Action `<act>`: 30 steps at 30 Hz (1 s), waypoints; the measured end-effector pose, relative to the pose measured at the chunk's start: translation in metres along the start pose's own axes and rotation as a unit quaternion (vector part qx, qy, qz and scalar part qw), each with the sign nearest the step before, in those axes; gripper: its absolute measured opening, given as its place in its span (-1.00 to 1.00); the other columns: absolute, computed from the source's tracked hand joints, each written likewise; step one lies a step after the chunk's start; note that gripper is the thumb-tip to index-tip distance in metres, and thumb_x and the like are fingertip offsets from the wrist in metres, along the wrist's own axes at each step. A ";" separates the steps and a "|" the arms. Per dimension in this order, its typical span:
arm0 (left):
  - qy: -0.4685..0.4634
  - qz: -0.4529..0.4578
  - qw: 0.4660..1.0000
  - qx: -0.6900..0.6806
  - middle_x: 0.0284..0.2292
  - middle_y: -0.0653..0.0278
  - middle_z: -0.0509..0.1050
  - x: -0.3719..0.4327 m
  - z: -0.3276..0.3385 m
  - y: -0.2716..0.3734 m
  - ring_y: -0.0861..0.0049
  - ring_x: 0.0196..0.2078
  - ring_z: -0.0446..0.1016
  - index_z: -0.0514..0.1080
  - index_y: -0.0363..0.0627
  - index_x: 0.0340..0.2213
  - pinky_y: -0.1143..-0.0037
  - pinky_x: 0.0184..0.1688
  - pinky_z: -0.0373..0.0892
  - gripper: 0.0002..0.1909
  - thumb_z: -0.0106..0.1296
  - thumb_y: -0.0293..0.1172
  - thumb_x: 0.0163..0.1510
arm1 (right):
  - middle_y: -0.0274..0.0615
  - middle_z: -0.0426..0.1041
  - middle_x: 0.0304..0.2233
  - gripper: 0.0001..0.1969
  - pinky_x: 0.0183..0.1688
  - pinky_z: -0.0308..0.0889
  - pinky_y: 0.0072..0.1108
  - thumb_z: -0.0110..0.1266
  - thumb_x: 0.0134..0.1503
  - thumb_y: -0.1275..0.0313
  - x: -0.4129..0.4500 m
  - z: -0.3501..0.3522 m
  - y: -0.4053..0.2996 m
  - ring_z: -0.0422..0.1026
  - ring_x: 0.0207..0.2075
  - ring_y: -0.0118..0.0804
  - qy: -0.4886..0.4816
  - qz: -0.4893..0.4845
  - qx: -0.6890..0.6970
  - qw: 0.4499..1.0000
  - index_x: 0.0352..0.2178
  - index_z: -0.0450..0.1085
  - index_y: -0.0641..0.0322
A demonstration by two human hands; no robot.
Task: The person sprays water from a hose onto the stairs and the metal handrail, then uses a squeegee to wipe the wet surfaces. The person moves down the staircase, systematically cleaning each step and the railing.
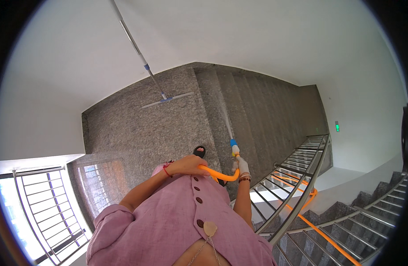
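My left hand point(190, 165), bare with a red string at the wrist, is closed around an orange hose point(220, 174) in front of my waist. From there the hose curves over to my right hand point(242, 167), which wears a pale glove and grips the hose end just below a spray nozzle point(234, 146) with a blue tip. Water point(226, 119) jets from the nozzle onto the upper steps of a stone staircase point(247, 109). On the landing, a long-handled floor squeegee point(166, 99) leans against the white wall, its blade on the floor.
A metal stair railing point(300, 209) stands at my right, with more orange hose point(327, 237) running through and past it. Another flight of steps point(337, 212) lies beyond. A barred window point(47, 202) is at lower left. My sandalled foot point(199, 151) is near the top step's edge.
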State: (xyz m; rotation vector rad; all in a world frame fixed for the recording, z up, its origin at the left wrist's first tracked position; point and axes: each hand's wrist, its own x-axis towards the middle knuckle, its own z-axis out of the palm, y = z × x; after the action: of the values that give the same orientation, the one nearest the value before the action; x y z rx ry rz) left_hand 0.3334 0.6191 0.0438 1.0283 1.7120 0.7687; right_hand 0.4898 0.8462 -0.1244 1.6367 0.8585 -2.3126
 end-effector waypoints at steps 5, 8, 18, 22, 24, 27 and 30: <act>-0.042 -0.029 0.998 0.048 -0.57 0.11 0.44 -0.003 -0.016 0.001 0.25 -0.52 0.43 0.45 -0.05 -0.27 0.42 -0.45 0.30 -0.62 0.05 -0.10 -0.12 | -0.48 0.02 -0.75 -0.85 -0.74 -0.05 -0.67 -0.13 0.13 0.29 -0.008 0.016 0.014 0.00 -0.77 -0.59 0.009 0.026 0.012 1.000 -0.42 0.15 0.09; -0.050 -0.019 0.998 0.043 -0.55 0.10 0.44 -0.006 -0.023 -0.005 0.25 -0.52 0.42 0.45 -0.10 -0.32 0.42 -0.45 0.30 -0.62 0.06 -0.10 -0.12 | -0.48 0.03 -0.75 -0.84 -0.74 -0.03 -0.67 -0.11 0.13 0.27 0.000 0.027 0.013 0.00 -0.78 -0.59 -0.006 0.026 -0.031 0.999 -0.42 0.18 0.08; 0.008 0.002 1.000 -0.015 -0.60 0.16 0.43 -0.015 -0.028 -0.016 0.32 -0.53 0.42 0.46 -0.13 -0.43 0.44 -0.46 0.29 -0.60 0.03 0.00 -0.08 | -0.45 0.03 -0.75 -0.87 -0.75 0.01 -0.63 -0.20 0.15 0.31 0.012 0.047 -0.022 0.02 -0.77 -0.55 0.015 -0.015 -0.022 1.000 -0.31 0.19 0.08; -0.025 -0.026 0.998 -0.049 -0.46 0.14 0.47 -0.016 -0.035 -0.009 0.38 -0.44 0.45 0.44 -0.16 -0.29 0.47 -0.38 0.31 -0.61 0.08 -0.14 -0.10 | -0.45 0.04 -0.75 -0.85 -0.75 0.00 -0.63 -0.17 0.15 0.29 0.012 0.045 -0.007 0.01 -0.78 -0.56 0.032 -0.013 -0.026 0.999 -0.33 0.19 0.10; -0.039 -0.034 0.998 -0.040 -0.45 0.14 0.48 -0.015 -0.035 -0.010 0.39 -0.44 0.45 0.44 -0.16 -0.29 0.47 -0.37 0.32 -0.61 0.08 -0.14 -0.10 | -0.46 0.05 -0.75 -0.85 -0.75 0.00 -0.64 -0.16 0.15 0.28 0.011 0.047 0.000 0.01 -0.79 -0.56 0.027 0.000 -0.036 0.999 -0.34 0.19 0.11; -0.074 -0.032 0.996 -0.031 -0.45 0.15 0.48 -0.014 -0.032 -0.011 0.40 -0.44 0.45 0.43 -0.18 -0.30 0.48 -0.37 0.32 -0.62 0.07 -0.15 -0.10 | -0.47 0.05 -0.76 -0.84 -0.75 -0.02 -0.64 -0.15 0.15 0.28 0.008 0.049 0.005 0.01 -0.79 -0.58 0.014 0.014 -0.044 0.999 -0.36 0.20 0.10; -0.059 -0.018 0.997 -0.034 -0.57 0.16 0.43 -0.011 -0.034 -0.003 0.40 -0.53 0.40 0.43 -0.17 -0.36 0.47 -0.47 0.27 -0.59 0.05 -0.04 -0.09 | -0.45 0.06 -0.74 -0.85 -0.76 -0.02 -0.64 -0.15 0.15 0.26 0.010 0.044 0.000 0.02 -0.78 -0.57 0.019 -0.008 -0.029 0.999 -0.35 0.19 0.07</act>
State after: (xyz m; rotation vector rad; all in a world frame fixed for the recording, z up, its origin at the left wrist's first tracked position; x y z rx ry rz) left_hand 0.3030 0.6069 0.0577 0.9735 1.5884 0.7242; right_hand 0.4511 0.8237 -0.1238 1.6599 0.9421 -2.2523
